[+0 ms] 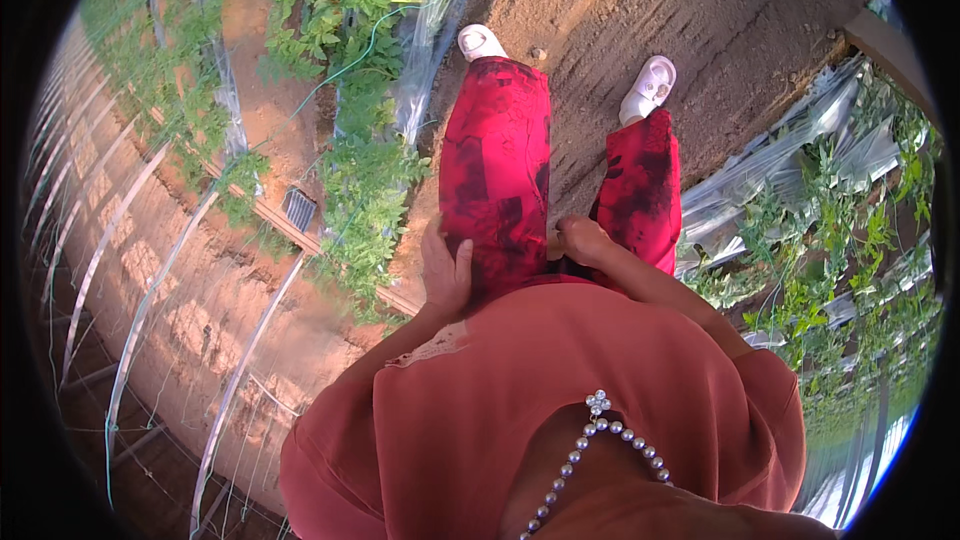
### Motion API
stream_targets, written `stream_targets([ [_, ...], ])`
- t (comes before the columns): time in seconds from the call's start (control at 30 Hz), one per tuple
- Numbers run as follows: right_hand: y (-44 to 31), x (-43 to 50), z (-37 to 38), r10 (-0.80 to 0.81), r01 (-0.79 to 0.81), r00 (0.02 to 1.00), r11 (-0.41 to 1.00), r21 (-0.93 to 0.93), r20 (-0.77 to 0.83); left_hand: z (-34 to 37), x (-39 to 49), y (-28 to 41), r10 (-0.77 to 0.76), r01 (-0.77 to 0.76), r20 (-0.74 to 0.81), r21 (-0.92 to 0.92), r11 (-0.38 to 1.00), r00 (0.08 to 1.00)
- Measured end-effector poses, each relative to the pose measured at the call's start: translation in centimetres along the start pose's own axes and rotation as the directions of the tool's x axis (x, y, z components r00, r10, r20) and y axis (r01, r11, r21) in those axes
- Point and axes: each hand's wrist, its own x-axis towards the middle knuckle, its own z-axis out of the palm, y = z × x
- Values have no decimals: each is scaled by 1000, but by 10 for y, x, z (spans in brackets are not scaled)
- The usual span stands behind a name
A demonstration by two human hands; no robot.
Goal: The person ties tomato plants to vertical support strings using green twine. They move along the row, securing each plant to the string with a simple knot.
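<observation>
My left hand (448, 266) lies against the outer side of the left leg of red and black patterned trousers (495, 157), its thumb apart from the fingers. My right hand (585, 240) is curled between the thighs, close to the inner side of the right trouser leg. Its fingertips are hidden, so whether it grips anything does not show. A loose pinkish-red top (585, 337) covers my body below both hands. White clogs (651, 82) are on my feet, which stand apart on bare soil (570, 135).
Tomato-like plants (330, 15) and clear plastic film (424, 67) line the left side. Green twine (367, 52) runs across them. A dark seedling tray (300, 208) lies near a wooden strip (281, 223). Vine-like plants (817, 240) and more film (720, 202) border the right.
</observation>
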Motion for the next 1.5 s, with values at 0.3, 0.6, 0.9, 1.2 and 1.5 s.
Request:
stream_targets([
  [0.3, 77, 129, 145, -137, 46, 763, 986, 157, 632, 9, 189, -43, -158, 111, -86, -402, 909, 984],
  [0.6, 136, 240, 108, -284, 338, 535, 935, 106, 796, 16, 241, -93, -249, 71, -155, -701, 709, 956],
  [0.9, 177, 392, -70, 227, -87, 599, 972, -219, 768, 85, 274, -107, 54, -554, -603, -688, 469, 796],
  [1.2, 122, 462, -197, 430, -153, 802, 819, -553, 414, 130, 420, -131, 329, 35, 94, -983, 182, 940],
  [1.5, 3, 398, -250, -414, 398, 910, 856, -331, 25, 187, 421, -113, 165, 38, 42, -999, 26, 985],
])
